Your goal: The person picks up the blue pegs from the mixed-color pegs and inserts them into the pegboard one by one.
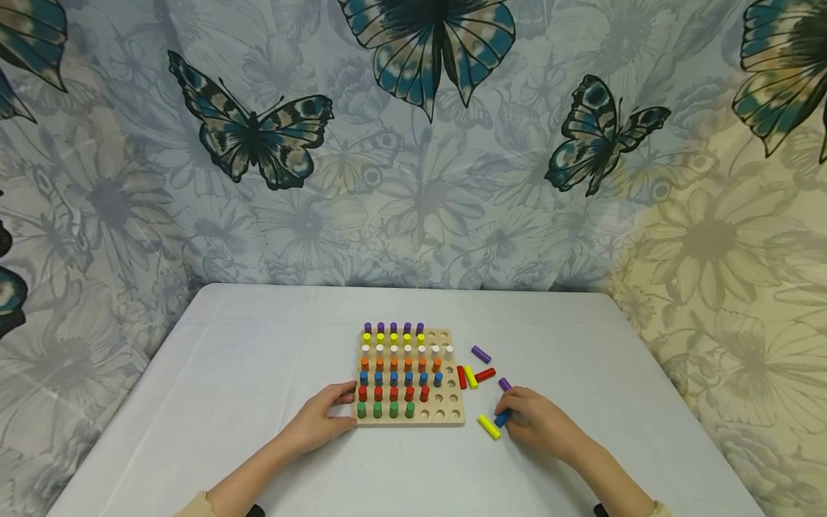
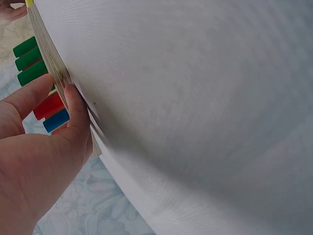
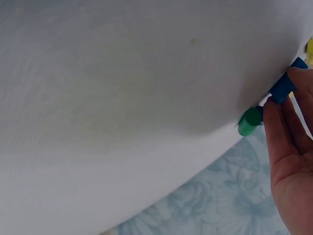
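Observation:
A wooden pegboard (image 1: 457, 415) lies mid-table, with rows of purple, yellow, white, orange, blue, red and green pegs standing in it. My left hand (image 1: 321, 416) rests against its left side, thumb near the front corner and fingers further back; the left wrist view has the fingertips (image 2: 73, 95) right at the wooden edge. To the right of the board, my right hand (image 1: 539, 424) pinches a blue peg (image 3: 285, 83) between thumb and fingers, low over the cloth. A green peg (image 3: 249, 122) lies beside those fingers, hidden by the hand in the head view.
Loose pegs lie right of the board: a yellow peg (image 1: 489, 426) close to the right hand, a purple one (image 1: 505, 384) behind it, another purple (image 1: 481, 354), and red (image 1: 485, 375) and yellow (image 1: 471, 377) ones in a cluster. Behind the white table (image 1: 258, 323) rises a butterfly-patterned wall.

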Tool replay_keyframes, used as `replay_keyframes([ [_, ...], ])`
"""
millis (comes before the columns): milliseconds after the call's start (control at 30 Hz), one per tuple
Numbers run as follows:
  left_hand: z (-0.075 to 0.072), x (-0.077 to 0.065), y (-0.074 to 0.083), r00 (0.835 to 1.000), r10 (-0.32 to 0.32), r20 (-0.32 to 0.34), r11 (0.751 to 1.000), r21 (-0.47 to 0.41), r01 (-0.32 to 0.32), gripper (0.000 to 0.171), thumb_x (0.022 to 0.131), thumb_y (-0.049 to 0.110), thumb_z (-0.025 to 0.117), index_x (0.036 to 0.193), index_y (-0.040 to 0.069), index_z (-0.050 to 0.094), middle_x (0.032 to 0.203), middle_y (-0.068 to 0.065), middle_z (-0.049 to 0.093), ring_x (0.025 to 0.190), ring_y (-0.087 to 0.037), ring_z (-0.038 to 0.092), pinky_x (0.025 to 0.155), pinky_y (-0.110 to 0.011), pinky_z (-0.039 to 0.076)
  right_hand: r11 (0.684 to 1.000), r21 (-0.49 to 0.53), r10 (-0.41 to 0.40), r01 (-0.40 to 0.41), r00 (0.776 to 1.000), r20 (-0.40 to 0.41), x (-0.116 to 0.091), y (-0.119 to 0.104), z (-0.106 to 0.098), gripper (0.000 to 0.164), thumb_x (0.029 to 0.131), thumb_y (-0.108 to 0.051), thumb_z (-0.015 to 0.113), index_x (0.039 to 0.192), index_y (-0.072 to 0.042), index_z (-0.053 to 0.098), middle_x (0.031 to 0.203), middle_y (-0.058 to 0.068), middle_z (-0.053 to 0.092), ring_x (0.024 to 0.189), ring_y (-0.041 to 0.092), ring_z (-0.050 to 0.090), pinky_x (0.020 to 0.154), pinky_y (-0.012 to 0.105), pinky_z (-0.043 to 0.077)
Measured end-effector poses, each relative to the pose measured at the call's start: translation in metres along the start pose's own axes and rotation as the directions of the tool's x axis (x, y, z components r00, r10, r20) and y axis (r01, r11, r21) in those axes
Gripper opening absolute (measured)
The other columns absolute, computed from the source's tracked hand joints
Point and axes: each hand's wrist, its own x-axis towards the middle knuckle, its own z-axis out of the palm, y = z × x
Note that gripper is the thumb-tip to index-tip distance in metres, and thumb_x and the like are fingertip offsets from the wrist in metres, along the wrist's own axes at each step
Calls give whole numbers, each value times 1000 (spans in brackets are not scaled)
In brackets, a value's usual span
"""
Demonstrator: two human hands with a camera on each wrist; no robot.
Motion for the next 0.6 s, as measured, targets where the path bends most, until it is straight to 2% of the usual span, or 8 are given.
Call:
replay_keyframes([
  [300,0,0,-1,1000,8,-3,1000,0,-8,65,84,8,74,140,-4,46,130,-16,58,123,-35,52,101,-52,42,999,-21,35,-36,999,-26,2,2,3,22,79,-7,77,93,-20,66,97,-11,63,93,13,61,85,40,54],
  [600,0,0,0,1000,-6,8,1000,-25,6,65,84,8,74,141,-4,46,131,-18,57,124,-37,51,97,-49,47,991,116,76,-69,995,-60,8,2,5,21,81,-9,78,94,-18,64,90,-12,61,83,7,58,77,27,55],
])
